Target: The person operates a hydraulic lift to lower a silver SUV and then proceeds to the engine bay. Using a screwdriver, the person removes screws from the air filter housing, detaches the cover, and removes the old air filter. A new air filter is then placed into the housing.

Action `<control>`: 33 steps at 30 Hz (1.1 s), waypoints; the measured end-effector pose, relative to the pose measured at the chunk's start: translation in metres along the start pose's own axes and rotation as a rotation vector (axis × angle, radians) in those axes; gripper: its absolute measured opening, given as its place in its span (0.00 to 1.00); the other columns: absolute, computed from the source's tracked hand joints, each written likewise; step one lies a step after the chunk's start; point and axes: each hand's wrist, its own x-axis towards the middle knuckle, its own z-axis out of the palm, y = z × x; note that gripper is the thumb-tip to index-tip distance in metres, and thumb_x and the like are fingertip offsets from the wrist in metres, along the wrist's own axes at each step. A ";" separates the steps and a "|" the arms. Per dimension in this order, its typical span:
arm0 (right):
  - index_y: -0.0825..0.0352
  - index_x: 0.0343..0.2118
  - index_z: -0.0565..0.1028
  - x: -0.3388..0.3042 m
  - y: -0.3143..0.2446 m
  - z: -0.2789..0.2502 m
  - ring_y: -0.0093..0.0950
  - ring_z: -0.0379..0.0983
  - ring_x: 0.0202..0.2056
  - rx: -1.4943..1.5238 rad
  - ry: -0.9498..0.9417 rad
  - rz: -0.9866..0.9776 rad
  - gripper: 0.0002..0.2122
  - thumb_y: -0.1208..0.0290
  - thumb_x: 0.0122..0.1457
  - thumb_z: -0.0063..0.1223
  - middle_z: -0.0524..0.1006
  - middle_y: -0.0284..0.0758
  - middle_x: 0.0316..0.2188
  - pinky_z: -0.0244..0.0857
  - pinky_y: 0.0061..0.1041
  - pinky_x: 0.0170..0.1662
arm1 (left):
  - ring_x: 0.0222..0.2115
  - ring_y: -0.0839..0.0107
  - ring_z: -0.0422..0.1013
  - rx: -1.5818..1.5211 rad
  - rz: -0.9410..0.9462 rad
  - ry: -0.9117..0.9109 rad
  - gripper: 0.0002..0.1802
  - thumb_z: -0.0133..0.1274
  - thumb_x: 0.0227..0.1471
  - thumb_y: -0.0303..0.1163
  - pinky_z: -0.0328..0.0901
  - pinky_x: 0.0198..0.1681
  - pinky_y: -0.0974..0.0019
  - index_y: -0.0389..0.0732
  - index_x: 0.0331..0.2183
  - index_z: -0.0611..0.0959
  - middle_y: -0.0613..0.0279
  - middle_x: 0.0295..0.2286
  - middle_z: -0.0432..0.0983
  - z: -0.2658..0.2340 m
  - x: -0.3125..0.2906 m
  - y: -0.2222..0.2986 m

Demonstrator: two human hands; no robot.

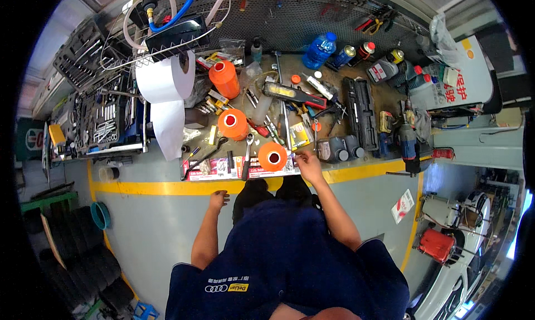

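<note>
My right hand (308,165) rests at the bench's front edge with fingers stretched out. It is beside an orange, round-topped container with a dark opening (273,157), with a small gap between them. That container stands on a flat red and white printed strip (214,171) along the edge. A ratchet wrench (247,159) lies across the strip, left of the container. My left hand (219,199) hangs in front of the bench, fingers curled, with no object visible in it. Two more orange containers stand farther back, one mid-left (233,125) and one behind it (224,79).
A paper roll (167,80) hangs at the left, near an open socket set (106,122). Behind are a work light (293,94), a blue bottle (320,51) and several spray cans. A black tool case (360,111) and a cordless power tool (408,136) lie right. Tyres (78,253) are stacked lower left.
</note>
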 end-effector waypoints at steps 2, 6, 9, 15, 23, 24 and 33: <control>0.76 0.45 0.77 0.020 -0.015 0.000 0.29 0.83 0.31 0.015 -0.005 -0.009 0.12 0.72 0.64 0.53 0.84 0.43 0.31 0.74 0.28 0.35 | 0.34 0.61 0.80 -0.016 -0.059 0.043 0.21 0.51 0.60 0.40 0.73 0.37 0.57 0.36 0.49 0.81 0.54 0.39 0.83 0.003 -0.012 -0.021; 0.75 0.44 0.77 0.068 -0.021 0.011 0.34 0.82 0.30 -0.085 0.054 -0.127 0.13 0.70 0.61 0.58 0.83 0.44 0.29 0.74 0.32 0.37 | 0.33 0.63 0.80 -0.121 -0.114 0.089 0.21 0.51 0.60 0.39 0.72 0.36 0.59 0.36 0.49 0.81 0.54 0.40 0.83 0.015 -0.038 -0.040; 0.71 0.44 0.77 0.101 -0.028 0.028 0.46 0.79 0.41 -0.161 0.119 -0.132 0.17 0.67 0.55 0.64 0.81 0.46 0.35 0.73 0.41 0.44 | 0.33 0.64 0.80 -0.175 -0.081 0.152 0.20 0.51 0.61 0.37 0.72 0.35 0.60 0.36 0.50 0.81 0.54 0.40 0.83 0.024 -0.052 -0.041; 0.71 0.54 0.66 0.125 -0.047 0.051 0.52 0.69 0.53 -0.428 0.233 -0.218 0.32 0.65 0.48 0.70 0.70 0.52 0.51 0.65 0.46 0.56 | 0.34 0.64 0.80 -0.251 -0.062 0.229 0.20 0.49 0.63 0.39 0.72 0.36 0.60 0.36 0.50 0.81 0.54 0.40 0.84 0.052 -0.080 -0.045; 0.70 0.62 0.62 0.138 -0.038 0.050 0.52 0.66 0.54 -0.492 0.163 -0.105 0.41 0.65 0.44 0.71 0.73 0.53 0.49 0.63 0.45 0.59 | 0.33 0.62 0.80 -0.261 -0.080 0.269 0.18 0.50 0.62 0.38 0.73 0.36 0.59 0.36 0.48 0.81 0.55 0.38 0.83 0.071 -0.090 -0.045; 0.69 0.63 0.61 0.140 -0.040 0.048 0.53 0.66 0.54 -0.487 0.149 -0.075 0.42 0.65 0.45 0.69 0.73 0.54 0.50 0.62 0.45 0.60 | 0.33 0.62 0.80 -0.265 -0.079 0.268 0.18 0.50 0.62 0.37 0.73 0.36 0.59 0.36 0.48 0.81 0.55 0.38 0.83 0.072 -0.091 -0.043; 0.67 0.63 0.64 0.137 -0.028 0.017 0.50 0.63 0.57 -0.498 0.297 -0.028 0.38 0.70 0.45 0.67 0.71 0.52 0.51 0.56 0.42 0.64 | 0.34 0.60 0.81 -0.234 -0.056 0.230 0.21 0.46 0.64 0.37 0.74 0.37 0.57 0.34 0.51 0.79 0.52 0.40 0.83 0.070 -0.090 -0.040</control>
